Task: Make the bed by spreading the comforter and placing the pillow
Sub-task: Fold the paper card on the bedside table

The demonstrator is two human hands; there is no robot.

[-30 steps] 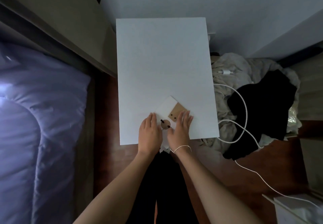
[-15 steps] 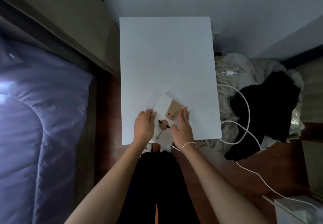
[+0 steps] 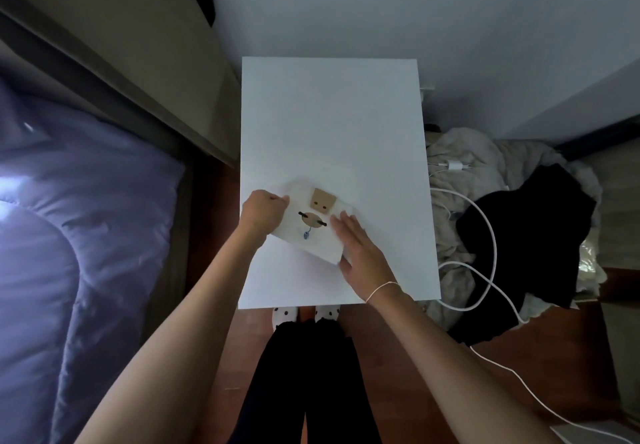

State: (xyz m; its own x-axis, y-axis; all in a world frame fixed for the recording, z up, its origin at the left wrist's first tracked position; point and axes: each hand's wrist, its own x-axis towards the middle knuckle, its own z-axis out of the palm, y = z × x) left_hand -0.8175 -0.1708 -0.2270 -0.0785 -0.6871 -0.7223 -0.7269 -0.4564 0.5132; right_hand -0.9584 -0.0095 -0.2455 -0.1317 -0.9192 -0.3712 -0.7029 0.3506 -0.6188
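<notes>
bed work hadn't started. your left hand (image 3: pixel 262 214) pinched the white envelope (image 3: pixel 313 227) on the white table (image 3: pixel 332 124), right hand (image 3: pixel 360 253) flat against it, fingers straight. comforter (image 3: pixel 79 235) lay rumpled at left; no pillow visible.

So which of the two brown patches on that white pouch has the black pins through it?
The round one, lower on the white pouch, between the left hand and right hand. The squarish patch above shows only two small dots.
</notes>
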